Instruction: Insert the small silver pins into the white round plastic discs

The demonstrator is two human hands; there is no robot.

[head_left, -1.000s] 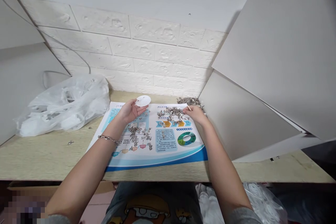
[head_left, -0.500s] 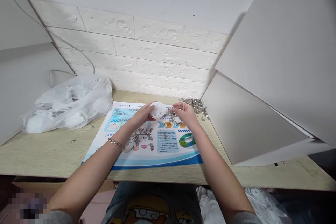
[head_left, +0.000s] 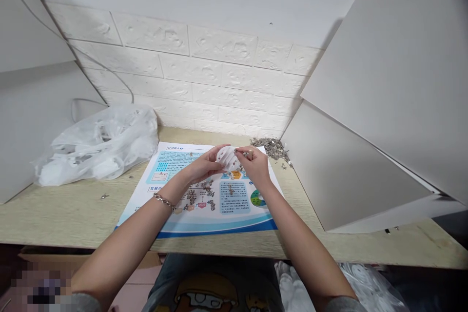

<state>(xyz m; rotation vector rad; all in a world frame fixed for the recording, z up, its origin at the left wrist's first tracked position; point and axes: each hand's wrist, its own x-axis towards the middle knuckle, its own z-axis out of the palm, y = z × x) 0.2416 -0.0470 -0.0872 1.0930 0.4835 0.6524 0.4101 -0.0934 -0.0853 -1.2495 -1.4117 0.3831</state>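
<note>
A round white plastic disc (head_left: 227,158) with ridges and small slots is held up over the printed sheet by my left hand (head_left: 207,163), its fingers and thumb closed on the left edge. My right hand (head_left: 254,162) is at the disc's right edge, thumb and forefinger pinched on a small metal piece (head_left: 236,151) that meets the disc there. Its exact shape is too small to make out. Small metal pieces (head_left: 192,196) lie scattered on the sheet (head_left: 171,219) below my hands.
A heap of small metal parts (head_left: 272,148) lies at the back right of the table (head_left: 73,214). A clear plastic bag (head_left: 98,141) of white parts sits at the left. White panels (head_left: 329,165) stand at both sides, and a brick-patterned wall (head_left: 204,58) closes the back.
My right hand has come left from beside the metal pieces to the disc's edge. The disc has moved slightly right and turned, so its ridged face shows.
</note>
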